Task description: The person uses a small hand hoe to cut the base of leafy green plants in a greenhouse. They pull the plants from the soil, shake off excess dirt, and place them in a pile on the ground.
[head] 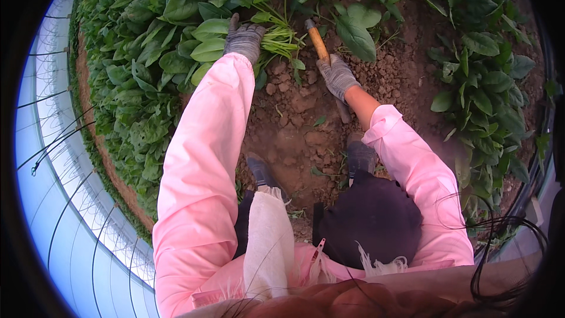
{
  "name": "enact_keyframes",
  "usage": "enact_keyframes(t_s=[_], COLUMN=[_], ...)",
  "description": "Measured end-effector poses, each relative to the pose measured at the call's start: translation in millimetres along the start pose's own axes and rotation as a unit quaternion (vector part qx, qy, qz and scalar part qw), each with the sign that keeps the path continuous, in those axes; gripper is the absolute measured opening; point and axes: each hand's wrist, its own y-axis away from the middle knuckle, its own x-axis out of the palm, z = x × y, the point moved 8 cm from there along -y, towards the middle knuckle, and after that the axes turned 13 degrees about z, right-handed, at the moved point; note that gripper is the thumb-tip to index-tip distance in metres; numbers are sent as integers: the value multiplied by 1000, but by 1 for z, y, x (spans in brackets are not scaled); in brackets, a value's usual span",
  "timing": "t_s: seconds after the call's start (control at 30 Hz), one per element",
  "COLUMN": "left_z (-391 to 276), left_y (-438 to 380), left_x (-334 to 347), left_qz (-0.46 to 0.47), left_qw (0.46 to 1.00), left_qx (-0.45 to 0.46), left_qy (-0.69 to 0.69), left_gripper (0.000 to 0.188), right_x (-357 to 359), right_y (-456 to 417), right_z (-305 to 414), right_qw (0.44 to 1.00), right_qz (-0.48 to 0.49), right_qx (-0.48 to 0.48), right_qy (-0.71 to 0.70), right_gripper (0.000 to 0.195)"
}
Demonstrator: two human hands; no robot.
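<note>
My left hand (pixel 243 40), in a grey knit glove, lies palm down over a bunch of leafy greens that look like spinach. Broad leaves (pixel 209 49) stick out to its left, and pale green stems (pixel 281 40) fan out to its right. Its fingertips are partly hidden, so whether they grip the bunch is unclear. In my right hand (pixel 337 75), also gloved, is a hand tool with a wooden handle (pixel 318 43). A metal ferrule (pixel 310 24) caps the handle's far end. A dark flat part (pixel 343 111) shows below the wrist, perhaps the tool's blade.
Dense leafy plants (pixel 141 70) grow on the left, with another row (pixel 490 79) on the right. Cloddy soil (pixel 304 137) lies between my shoes (pixel 260 170) and hands. Translucent sheeting (pixel 48 150) with dark cords curves along the left edge. Black tubing (pixel 540 159) runs at right.
</note>
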Motion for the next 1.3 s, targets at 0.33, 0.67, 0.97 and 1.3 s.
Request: enact_keyframes(t_s=[0.33,0.67,0.97,1.3], left_z=[3,-20,-25,-27], left_y=[-3,-23,-26,-12], left_x=[3,0,-4,-9], left_qz=[73,153,144,66], left_qw=[997,984,986,996], left_qx=[-3,-29,-15,4], left_qy=[4,-85,-76,-56], left_gripper=[61,63,42,52], right_x=[-14,-3,-14,-3], right_y=[9,18,37,7], right_z=[-8,-9,-9,-6], right_qw=[993,948,924,986], right_qz=[-18,1,-23,-21], right_qx=[-34,5,10,-2], right_qy=[-110,-317,-382,-163], right_gripper=[42,41,35,47])
